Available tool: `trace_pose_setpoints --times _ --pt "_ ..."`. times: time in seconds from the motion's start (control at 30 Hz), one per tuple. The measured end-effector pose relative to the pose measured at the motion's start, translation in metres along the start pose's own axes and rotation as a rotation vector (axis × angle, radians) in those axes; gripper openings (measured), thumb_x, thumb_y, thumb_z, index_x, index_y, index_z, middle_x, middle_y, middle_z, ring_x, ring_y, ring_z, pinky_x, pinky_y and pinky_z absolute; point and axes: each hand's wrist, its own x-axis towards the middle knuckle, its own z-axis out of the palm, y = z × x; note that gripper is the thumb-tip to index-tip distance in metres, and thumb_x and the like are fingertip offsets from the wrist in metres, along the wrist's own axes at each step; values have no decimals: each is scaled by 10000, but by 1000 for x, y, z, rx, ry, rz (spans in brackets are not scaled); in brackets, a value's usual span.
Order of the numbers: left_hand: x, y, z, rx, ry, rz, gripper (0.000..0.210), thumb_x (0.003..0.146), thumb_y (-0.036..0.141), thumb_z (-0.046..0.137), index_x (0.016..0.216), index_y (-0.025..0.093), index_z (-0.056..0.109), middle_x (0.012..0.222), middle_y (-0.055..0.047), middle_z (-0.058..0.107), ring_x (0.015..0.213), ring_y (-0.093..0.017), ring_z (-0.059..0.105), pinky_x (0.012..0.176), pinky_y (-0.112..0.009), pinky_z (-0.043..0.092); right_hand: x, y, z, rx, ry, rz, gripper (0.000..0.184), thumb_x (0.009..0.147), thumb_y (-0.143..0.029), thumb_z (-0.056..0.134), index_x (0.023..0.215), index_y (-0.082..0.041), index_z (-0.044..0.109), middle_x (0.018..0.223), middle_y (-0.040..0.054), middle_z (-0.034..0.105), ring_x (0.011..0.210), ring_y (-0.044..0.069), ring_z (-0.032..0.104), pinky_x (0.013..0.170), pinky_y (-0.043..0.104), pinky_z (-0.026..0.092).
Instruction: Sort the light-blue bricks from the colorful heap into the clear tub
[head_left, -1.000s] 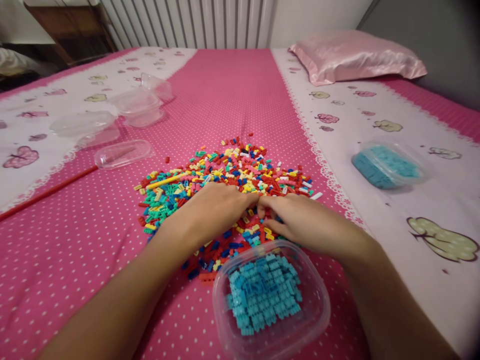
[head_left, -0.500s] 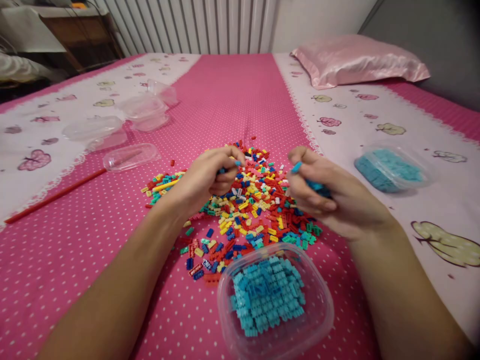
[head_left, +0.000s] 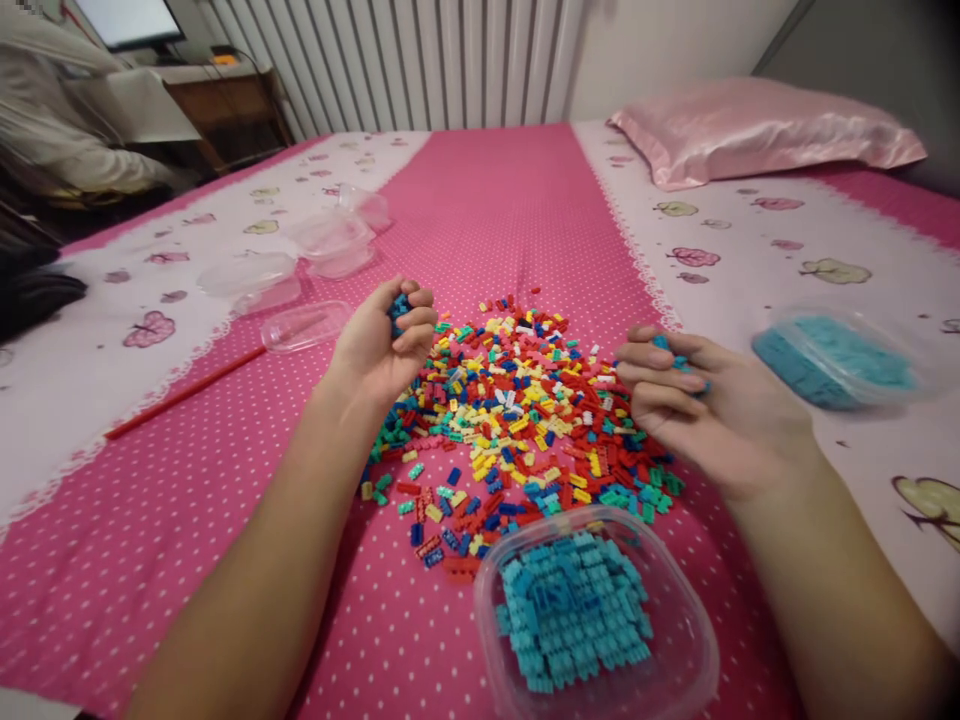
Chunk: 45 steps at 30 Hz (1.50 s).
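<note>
My left hand (head_left: 390,335) is closed round a few blue building bricks (head_left: 399,312), palm turned up, above the left side of the pile. Over the pile's right edge, my right hand (head_left: 697,405) is curled on more blue bricks (head_left: 679,362) that show between thumb and fingers. Below and between both hands spreads a loose pile of small multicoloured bricks (head_left: 517,425), red, yellow, blue, green and white. Nearest me stands a clear plastic tub (head_left: 686,640), where light-blue bricks (head_left: 577,615) lie packed in rows with some darker blue ones on top.
A second clear tub (head_left: 832,355) full of light-blue bricks stands at the right. Several clear containers (head_left: 330,235) and a lid (head_left: 304,327) lie at the left beside a red stick (head_left: 187,393). Further back are a pink pillow (head_left: 765,130) and a radiator (head_left: 420,65).
My left hand has turned palm up and drawn its fingers in over the blue bricks. My right hand has rotated, its fingers folding round its bricks. The camera view has shifted left.
</note>
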Motion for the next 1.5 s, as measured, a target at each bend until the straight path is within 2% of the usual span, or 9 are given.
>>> trace_pose_setpoints --times 0.1,0.2,0.3,0.4,0.67,0.77,1.03,1.3,1.5 --pt "1 5 -8 360 25 211 329 1046 237 305 746 168 419 575 77 358 375 -2 250 342 -115 120 2 2 -3 -9 2 12 351 1070 -227 285 798 -177 503 682 -40 391 435 -4 354 360 49 278" --pt "-1 8 -18 1071 -48 405 284 986 292 462 742 157 512 539 73 361 421 -39 282 410 -159 195 4 3 -7 -101 -37 -1 306 1054 -229 366 798 -181 525 700 -38 383 438 8 313 346 43 272" --pt "-3 17 -28 1770 -150 442 255 945 302 492 814 138 636 673 -2 586 604 -97 482 567 -206 329 3 4 -9 -259 -68 -27 164 990 -202 512 848 -180 592 715 -46 359 442 26 216 327 58 251" --pt "-5 31 -37 2070 -141 391 311 951 294 406 964 139 675 920 -68 701 796 -158 583 689 -254 372 1 5 -8 -424 -83 -38 69 928 -221 611 947 -170 653 715 -52 334 465 37 130 315 83 207" --pt "-25 48 -43 2194 -456 -139 220 929 321 465 992 168 610 917 -30 658 758 -131 552 655 -222 381 2 10 -8 -597 -96 -86 280 821 -374 759 742 -191 564 632 -69 272 486 50 55 339 175 76" --pt "-28 38 -35 2312 -415 -223 175 910 266 492 964 154 615 907 -37 659 739 -131 540 637 -222 372 2 11 -9 -618 -123 -72 295 829 -396 749 729 -192 562 619 -65 276 480 51 64 348 182 62" --pt "-26 14 -23 2491 -301 -225 169 863 253 551 778 129 629 698 -42 608 593 -124 464 544 -247 304 1 13 -4 -729 -197 -54 333 842 -483 715 730 -194 592 610 -55 327 454 51 117 349 206 60" --pt "-26 13 -24 2474 -362 -176 184 890 199 479 971 169 641 917 -65 682 733 -151 569 616 -241 366 -6 8 -7 -1139 -296 -138 392 915 -577 574 827 -216 700 549 -40 355 450 85 263 403 245 152" --pt "-26 18 -23 2465 -370 -216 248 870 136 424 1022 157 618 955 -72 689 789 -160 609 663 -233 420 -19 -10 -10 -1526 -538 68 338 939 -527 567 1017 -271 774 891 38 709 800 179 633 691 274 489"
